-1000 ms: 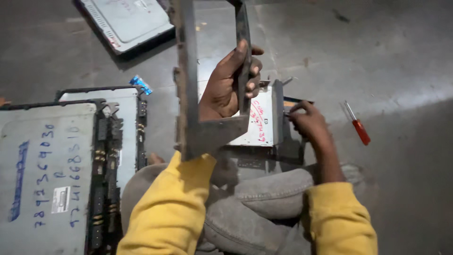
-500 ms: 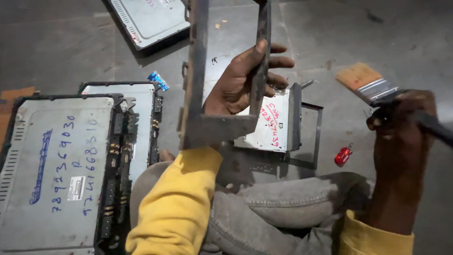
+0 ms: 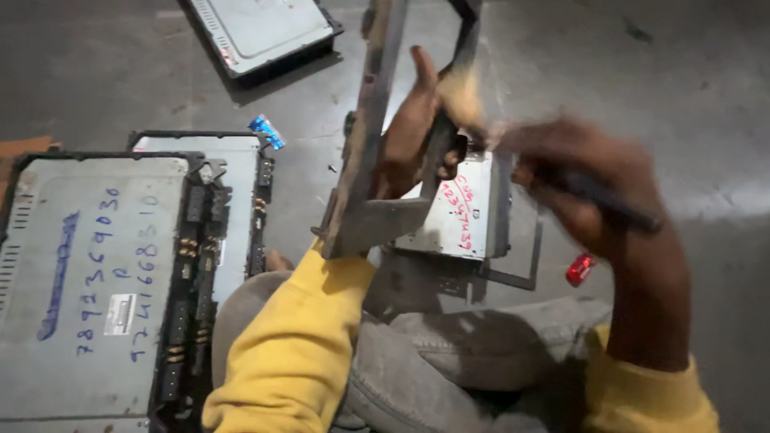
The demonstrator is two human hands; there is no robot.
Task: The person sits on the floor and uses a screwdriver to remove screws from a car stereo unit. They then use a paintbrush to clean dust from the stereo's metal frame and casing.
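— What sort of surface is this?

— A bare grey concrete floor (image 3: 682, 96), scuffed and dusty, with a paler patch at the right. The person sits on it, knees drawn up.

— And the hands?

— The left hand (image 3: 413, 132) is clenched on a side bar of a dark metal frame (image 3: 370, 160), holding it upright above the lap. The right hand (image 3: 589, 188) is blurred, but it is closed around the dark handle of a paintbrush (image 3: 461, 96) whose bristles meet the frame's other bar.

— What lies around?

— Grey metal-cased units (image 3: 88, 273) stacked at the left, another unit (image 3: 269, 28) at the top, a smaller one (image 3: 461, 212) behind the frame, and a red-handled tool (image 3: 579, 269) by the right knee.
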